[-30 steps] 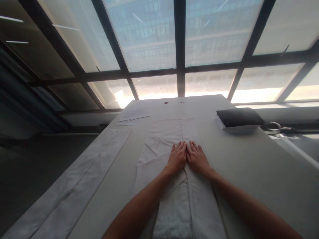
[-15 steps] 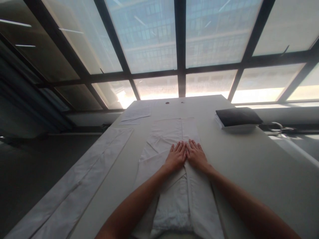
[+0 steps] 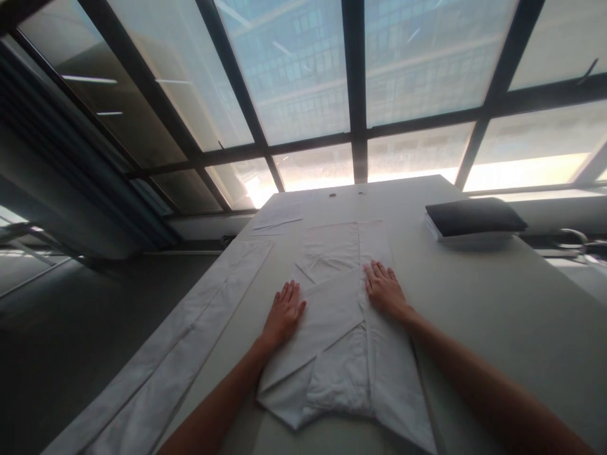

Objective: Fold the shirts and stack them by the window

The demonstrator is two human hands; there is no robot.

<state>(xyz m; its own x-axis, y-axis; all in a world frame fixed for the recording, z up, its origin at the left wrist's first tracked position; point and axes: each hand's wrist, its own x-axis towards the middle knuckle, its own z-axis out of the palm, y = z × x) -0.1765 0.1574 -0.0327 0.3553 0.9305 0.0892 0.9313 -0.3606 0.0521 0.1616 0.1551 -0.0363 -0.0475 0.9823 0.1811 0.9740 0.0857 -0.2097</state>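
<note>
Along the middle of a smooth, matte white tabletop (image 3: 488, 309): a thin, folded white cloth piece (image 3: 334, 306), lying flat in layers. Bare left hand (image 3: 283, 316) at its left edge, fingers slightly spread, thumb out; bare right hand (image 3: 385, 291) just right of the long centre line, fingers straight, nearly together. Both palms down, gripping nothing. Reads as smoothing; light, even strokes outward from the centre line should settle the folds without dragging layers askew. Textures: slanting creases at left, puckered gathers at the near end, angular near corners. Left, apart: long white cloth strip (image 3: 202, 325), creased lengthwise.
</note>
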